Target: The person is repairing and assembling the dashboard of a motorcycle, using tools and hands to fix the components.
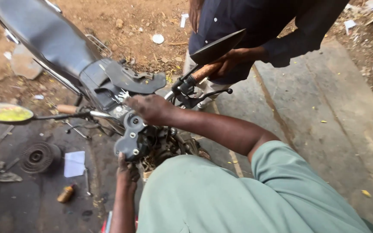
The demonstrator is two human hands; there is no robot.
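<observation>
Your right hand (148, 108) reaches across the front of the motorcycle and rests, knuckles up and fingers curled, on the top of the black metal steering head (131, 129), just beside the small silvery keys (122, 95) that hang at the ignition. You cannot tell from this view what, if anything, the fingers pinch beneath them. Your left hand (127, 171) comes up from below and closes around the lower edge of the same black block, under its round bolt heads, gripping it narrowly.

The steering head sits in the middle of the view, between the two handlebar ends, with a tangle of dark cables (169, 144) just to its right. The long black padded motorcycle seat (44, 36) runs away to the upper left, and a flat dark grey plastic cover (137, 80) lies on the frame near your right hand.

Another person in a dark blue shirt (238, 21) stands opposite you; that person's hand (234, 60) clasps the brown rubber handlebar grip (206, 71), below a black mirror (216, 46). A second, oval mirror (6, 113) juts out at the left.

On the dark oily ground lie a round black ribbed disc (36, 157), a white paper scrap (74, 164) and a small yellow-brown bottle (65, 194).
</observation>
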